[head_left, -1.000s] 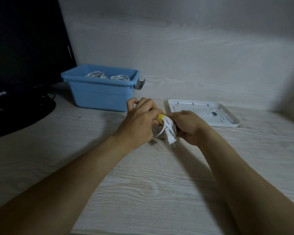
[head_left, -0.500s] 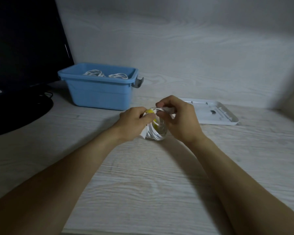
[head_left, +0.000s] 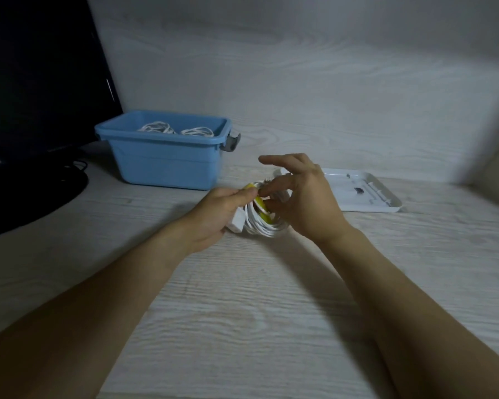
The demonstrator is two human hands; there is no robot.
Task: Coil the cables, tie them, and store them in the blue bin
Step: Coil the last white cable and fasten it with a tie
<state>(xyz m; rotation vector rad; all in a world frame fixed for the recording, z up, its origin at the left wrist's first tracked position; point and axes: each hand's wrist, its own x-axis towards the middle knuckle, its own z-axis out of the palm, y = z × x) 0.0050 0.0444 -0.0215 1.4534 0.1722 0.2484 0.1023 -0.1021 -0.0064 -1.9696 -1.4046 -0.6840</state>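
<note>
- Since half a second before, the right hand [head_left: 306, 197] had opened its upper fingers, the index finger now lifted and pointing left, while the coil [head_left: 264, 223] stayed between both hands.
- The left hand [head_left: 216, 214] pinched the yellow tie [head_left: 260, 207] at the top of the coil, thumb and fingertip closed on it.
- The right hand's lower fingers curled against the coil's top right; its upper fingers were spread.
- A white plug [head_left: 236, 221] stuck out beside the left palm.
- The coil sat just above the table [head_left: 242, 312], in front of the bin [head_left: 167, 165], which held more white coils [head_left: 176, 130].
- A white lid [head_left: 366, 194] lay right of the hands.
- A dark monitor [head_left: 35, 96] stood at left.
</note>
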